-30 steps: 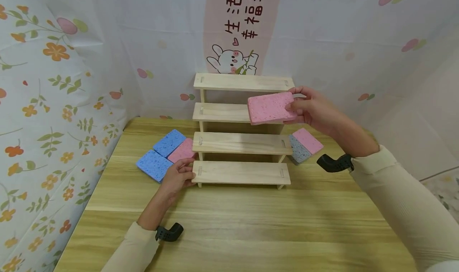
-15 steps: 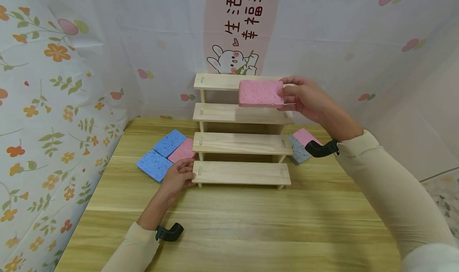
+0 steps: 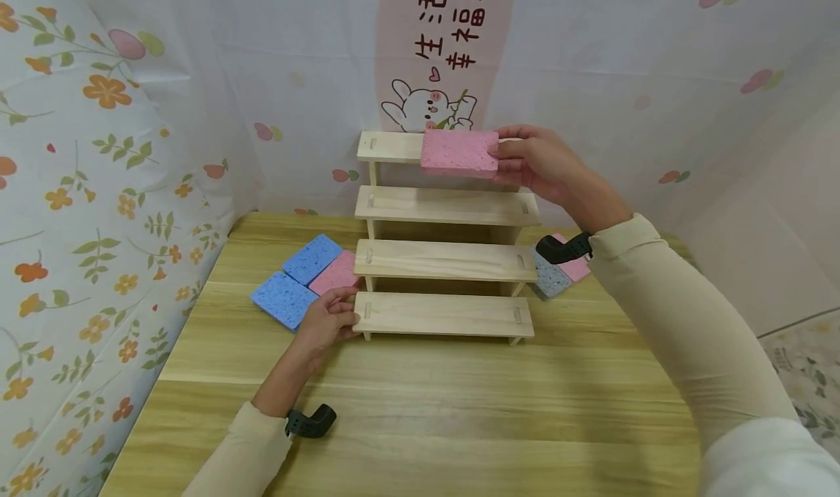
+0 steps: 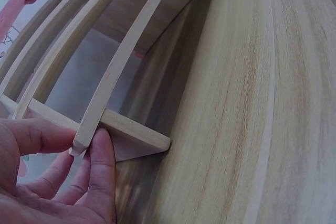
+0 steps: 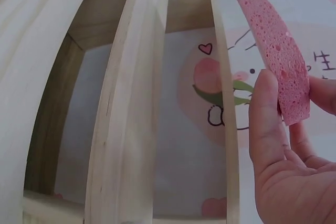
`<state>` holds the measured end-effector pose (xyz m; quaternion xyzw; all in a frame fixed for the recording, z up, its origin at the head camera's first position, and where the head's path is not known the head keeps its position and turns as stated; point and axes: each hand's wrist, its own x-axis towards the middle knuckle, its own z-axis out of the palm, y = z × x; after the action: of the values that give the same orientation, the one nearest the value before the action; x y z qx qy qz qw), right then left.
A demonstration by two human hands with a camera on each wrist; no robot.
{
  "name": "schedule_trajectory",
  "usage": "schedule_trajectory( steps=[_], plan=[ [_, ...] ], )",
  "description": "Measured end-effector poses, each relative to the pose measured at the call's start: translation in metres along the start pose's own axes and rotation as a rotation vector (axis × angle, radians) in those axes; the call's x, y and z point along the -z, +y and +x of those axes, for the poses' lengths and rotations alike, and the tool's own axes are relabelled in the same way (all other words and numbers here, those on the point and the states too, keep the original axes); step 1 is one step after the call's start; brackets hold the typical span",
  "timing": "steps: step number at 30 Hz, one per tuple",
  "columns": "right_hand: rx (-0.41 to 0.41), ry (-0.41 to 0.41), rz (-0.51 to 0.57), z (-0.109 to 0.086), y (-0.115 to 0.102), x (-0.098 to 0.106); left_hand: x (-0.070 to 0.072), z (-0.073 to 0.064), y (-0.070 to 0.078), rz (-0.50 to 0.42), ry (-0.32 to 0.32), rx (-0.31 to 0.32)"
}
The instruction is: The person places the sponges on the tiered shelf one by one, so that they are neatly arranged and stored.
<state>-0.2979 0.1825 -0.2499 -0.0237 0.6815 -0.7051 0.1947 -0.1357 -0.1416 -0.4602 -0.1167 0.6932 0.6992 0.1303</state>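
A pink sponge [image 3: 459,153] is pinched at its right end by my right hand [image 3: 541,163], overlapping the top step in the head view. From the right wrist view, the sponge [image 5: 278,51] appears edge-on beside the top board, between thumb and fingers. My left hand [image 3: 326,322] grips the left end of the lowest step of a four-tier wooden rack [image 3: 446,315]. In the left wrist view, thumb and fingers of the left hand [image 4: 63,166] pinch that board's end [image 4: 94,121] from both sides.
Two blue sponges [image 3: 285,300] and a pink sponge [image 3: 335,272] lie left of the rack on the wooden table [image 3: 420,424]. A grey sponge [image 3: 551,275] and another pink one [image 3: 576,267] lie to its right. A patterned curtain [image 3: 302,60] hangs close behind.
My right hand has carried the pink sponge up and to the left, from in front of the second-highest step to the top one. The left hand has stayed on the rack.
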Motion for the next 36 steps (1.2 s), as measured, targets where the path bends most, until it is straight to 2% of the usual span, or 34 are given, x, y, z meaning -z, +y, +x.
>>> schedule_trajectory(
  steps=[19, 25, 36],
  plan=[
    [-0.017, 0.008, 0.100, 0.039, -0.005, -0.024, -0.001, 0.001, 0.001, 0.001, -0.004, 0.001],
    [-0.010, 0.032, 0.131, 0.049, -0.005, -0.031, 0.001, 0.000, 0.002, 0.011, -0.003, 0.003],
    [-0.020, 0.091, 0.126, 0.062, -0.002, -0.039, 0.001, 0.001, 0.001, 0.008, -0.012, 0.010]
  ],
)
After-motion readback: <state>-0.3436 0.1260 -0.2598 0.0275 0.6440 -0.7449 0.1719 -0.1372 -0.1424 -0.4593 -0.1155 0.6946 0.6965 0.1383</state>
